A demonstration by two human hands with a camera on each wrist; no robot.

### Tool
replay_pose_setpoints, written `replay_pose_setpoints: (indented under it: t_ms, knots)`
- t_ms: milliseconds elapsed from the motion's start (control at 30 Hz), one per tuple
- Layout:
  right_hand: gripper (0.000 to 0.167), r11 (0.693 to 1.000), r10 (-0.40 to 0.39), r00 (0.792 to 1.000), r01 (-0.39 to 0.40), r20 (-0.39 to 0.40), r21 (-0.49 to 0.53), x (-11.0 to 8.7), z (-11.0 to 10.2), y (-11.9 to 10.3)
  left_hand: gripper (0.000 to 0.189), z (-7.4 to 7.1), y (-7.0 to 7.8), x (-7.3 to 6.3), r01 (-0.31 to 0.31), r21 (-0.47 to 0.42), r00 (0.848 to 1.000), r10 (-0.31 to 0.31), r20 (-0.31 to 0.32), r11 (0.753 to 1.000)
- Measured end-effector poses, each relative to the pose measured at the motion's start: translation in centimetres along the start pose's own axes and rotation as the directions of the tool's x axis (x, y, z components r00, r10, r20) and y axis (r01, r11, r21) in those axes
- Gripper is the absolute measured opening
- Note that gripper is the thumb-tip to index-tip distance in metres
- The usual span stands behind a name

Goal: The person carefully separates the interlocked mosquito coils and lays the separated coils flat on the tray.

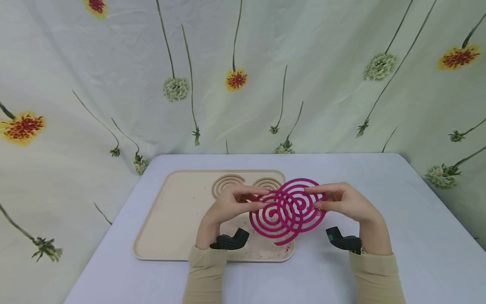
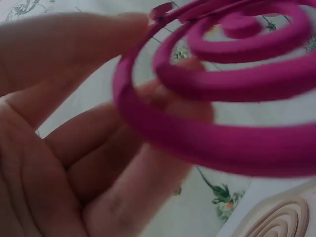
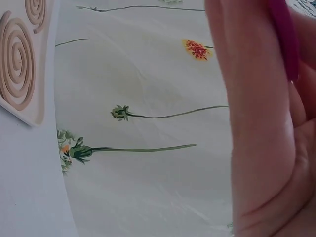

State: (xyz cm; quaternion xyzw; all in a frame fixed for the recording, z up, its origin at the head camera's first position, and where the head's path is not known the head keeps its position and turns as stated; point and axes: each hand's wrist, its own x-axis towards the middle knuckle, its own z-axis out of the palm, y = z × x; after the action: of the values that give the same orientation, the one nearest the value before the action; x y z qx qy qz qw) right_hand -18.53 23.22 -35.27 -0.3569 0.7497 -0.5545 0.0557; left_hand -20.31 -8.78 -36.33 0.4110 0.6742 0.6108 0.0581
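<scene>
Two magenta mosquito coils overlap in front of me in the head view, held up over the right part of a tray. My left hand (image 1: 229,206) pinches the left coil (image 1: 273,214) by its left side, between thumb and fingers. The right coil (image 1: 300,204) is pinched at its right side by my right hand (image 1: 347,202). From the left wrist, the magenta rings (image 2: 237,91) run past the thumb and fingertips, loosely layered at the upper edge. Only a sliver of magenta coil (image 3: 288,47) shows in the right wrist view; the fingers hide the remainder.
The beige tray (image 1: 167,223) lies on the white-covered table (image 1: 391,190). Two tan coils (image 3: 19,61) rest at its back right, one partly behind my left hand. Dark reddish crumbs mark the tray's front right corner. A flower-patterned cloth (image 1: 322,84) hangs behind the table.
</scene>
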Motion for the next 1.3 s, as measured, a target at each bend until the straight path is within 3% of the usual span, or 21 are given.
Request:
replay_pose_setpoints:
  t_ms: [100,167,233,300,400,467,533,667,767,867,933,967,1000,1033,1067,1133,1233,1300]
  knots:
    - [0.034,0.999,0.029,0.995,-0.026,0.091,-0.027,0.1,0.1,0.2,0.029,0.1,0.1,-0.1,0.056,0.035,0.993,-0.059,0.104,0.998]
    - [0.035,0.998,0.059,0.995,-0.056,0.08,-0.041,0.3,0.3,0.2,0.028,0.1,0.1,-0.2,0.083,0.041,0.992,-0.087,0.093,0.996]
    - [0.035,0.996,0.088,0.996,-0.087,0.023,-0.036,0.5,0.6,0.2,0.027,0.2,0.2,-0.1,0.083,0.034,0.996,-0.084,0.024,0.996]
    - [0.037,0.994,0.108,0.992,-0.11,-0.062,-0.022,0.8,0.9,0.1,0.026,0.3,0.3,0.1,0.074,0.015,0.993,-0.072,-0.089,0.997]
    - [0.039,0.994,0.105,0.974,-0.108,-0.2,-0.004,1.1,1.4,0.0,0.025,0.4,0.2,0.3,0.02,-0.001,0.961,-0.019,-0.275,1.0]
    - [0.04,0.997,0.081,0.955,-0.082,-0.286,0.008,1.3,1.7,0.0,0.025,0.6,0.1,0.6,-0.023,-0.004,0.917,0.02,-0.398,1.0]
    - [0.04,0.998,0.052,0.928,-0.037,-0.37,0.048,1.6,2.1,0.0,0.025,1.1,0.0,1.0,-0.065,-0.012,0.858,0.05,-0.511,0.998]
    - [0.038,0.984,0.037,0.848,0.061,-0.529,0.167,2.8,3.7,-0.1,0.026,2.7,-0.1,2.2,-0.13,-0.091,0.711,0.029,-0.703,0.987]
    - [0.038,0.959,0.059,0.775,0.13,-0.629,0.25,3.8,5.1,-0.2,0.026,4.1,-0.1,3.0,-0.169,-0.157,0.602,-0.024,-0.798,0.973]
    - [0.038,0.93,0.092,0.712,0.188,-0.696,0.316,4.4,6.2,-0.3,0.027,5.0,-0.1,3.5,-0.186,-0.198,0.527,-0.072,-0.847,0.962]
    - [0.039,0.913,0.111,0.687,0.216,-0.719,0.347,4.6,6.5,-0.4,0.028,5.2,-0.2,3.6,-0.198,-0.219,0.504,-0.093,-0.859,0.955]
    - [0.04,0.91,0.113,0.685,0.22,-0.72,0.352,4.6,6.5,-0.4,0.029,5.2,-0.2,3.5,-0.2,-0.233,0.505,-0.103,-0.857,0.952]
    - [0.04,0.91,0.113,0.691,0.217,-0.714,0.354,4.6,6.4,-0.5,0.03,5.2,-0.2,3.5,-0.201,-0.242,0.516,-0.107,-0.85,0.949]
    - [0.038,0.913,0.106,0.701,0.212,-0.705,0.348,4.5,6.3,-0.5,0.03,5.0,-0.2,3.4,-0.197,-0.247,0.537,-0.106,-0.837,0.949]
    - [0.037,0.922,0.096,0.715,0.198,-0.693,0.333,4.4,6.1,-0.5,0.03,4.8,-0.2,3.2,-0.189,-0.25,0.571,-0.101,-0.815,0.95]
    - [0.032,0.943,0.057,0.765,0.17,-0.642,0.287,4.0,5.4,-0.5,0.029,4.1,-0.1,2.8,-0.161,-0.25,0.673,-0.078,-0.735,0.955]
    - [0.027,0.969,0.013,0.859,0.115,-0.512,0.217,3.1,4.2,-0.3,0.027,2.6,0.1,1.9,-0.086,-0.229,0.852,-0.048,-0.522,0.97]
    - [0.026,0.982,-0.003,0.919,0.077,-0.393,0.173,2.5,3.3,-0.3,0.027,1.7,0.2,1.3,-0.027,-0.188,0.939,-0.039,-0.341,0.982]
